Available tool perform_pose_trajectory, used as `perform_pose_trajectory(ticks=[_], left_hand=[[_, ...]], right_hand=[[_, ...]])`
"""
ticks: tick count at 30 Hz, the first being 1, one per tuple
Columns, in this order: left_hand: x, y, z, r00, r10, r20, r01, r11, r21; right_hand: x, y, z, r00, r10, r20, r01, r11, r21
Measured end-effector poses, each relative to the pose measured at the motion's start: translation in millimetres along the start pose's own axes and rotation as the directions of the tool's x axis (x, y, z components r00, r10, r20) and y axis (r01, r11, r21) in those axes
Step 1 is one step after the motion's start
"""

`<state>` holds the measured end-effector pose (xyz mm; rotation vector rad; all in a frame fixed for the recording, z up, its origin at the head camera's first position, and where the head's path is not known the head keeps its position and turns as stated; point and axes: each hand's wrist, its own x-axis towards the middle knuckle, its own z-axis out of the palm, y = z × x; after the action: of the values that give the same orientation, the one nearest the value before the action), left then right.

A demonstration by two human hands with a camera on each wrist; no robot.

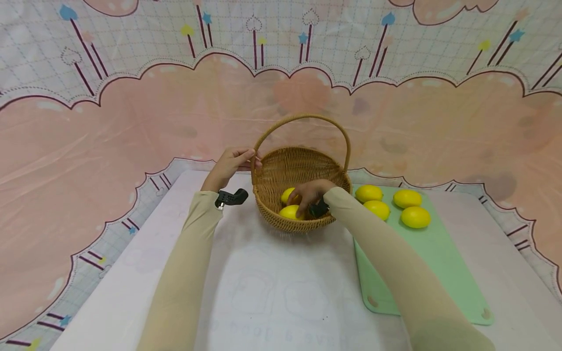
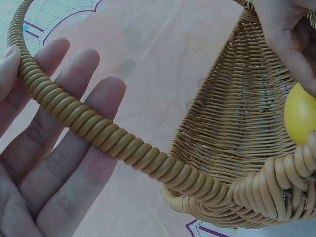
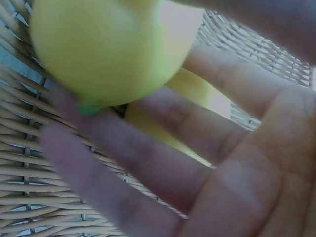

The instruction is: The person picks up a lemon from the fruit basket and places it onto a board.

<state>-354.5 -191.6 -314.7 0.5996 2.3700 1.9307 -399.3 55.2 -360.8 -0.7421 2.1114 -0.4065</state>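
A brown wicker basket with a tall hooped handle stands at the far middle of the table. My left hand pinches the left side of the handle, its thumb in front and its fingers behind. My right hand reaches inside the basket and holds a yellow lemon near the front rim, thumb and fingers about it. In the right wrist view this lemon shows a green tip and lies against the fingers. A second lemon lies behind it, partly hidden by the hand.
Right of the basket lies a light green cutting board with several lemons at its far end. My right forearm crosses above the board. A white cloth covers the table, and a patterned curtain hangs behind.
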Motion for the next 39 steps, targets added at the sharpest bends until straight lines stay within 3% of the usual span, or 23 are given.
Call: perform_pose_trajectory(ticks=[5, 11, 19, 30, 39], left_hand=[[0.5, -0.3, 0.6, 1.000, -0.012, -0.008, 0.013, 1.000, 0.006], [-0.1, 0.9, 2.0, 1.000, -0.019, -0.010, 0.019, 1.000, 0.014], [-0.8, 4.6, 4.0, 1.000, -0.016, 0.005, 0.016, 1.000, 0.012], [-1.0, 4.9, 3.7, 1.000, -0.014, 0.001, 0.014, 1.000, 0.023], [-2.3, 5.3, 4.1, 1.000, -0.006, 0.007, 0.006, 1.000, 0.018]], right_hand=[[1.3, -1.2, 0.9, 0.994, -0.076, -0.083, 0.071, 0.996, -0.057], [-1.2, -2.6, 1.2, 0.980, -0.087, -0.180, 0.065, 0.990, -0.124], [-1.7, 1.0, 0.2, 0.975, -0.135, -0.176, 0.114, 0.986, -0.125], [-1.7, 1.2, -0.7, 0.972, -0.198, -0.129, 0.200, 0.980, 0.002], [-0.2, 1.6, -1.1, 0.962, -0.243, -0.126, 0.243, 0.970, -0.018]])
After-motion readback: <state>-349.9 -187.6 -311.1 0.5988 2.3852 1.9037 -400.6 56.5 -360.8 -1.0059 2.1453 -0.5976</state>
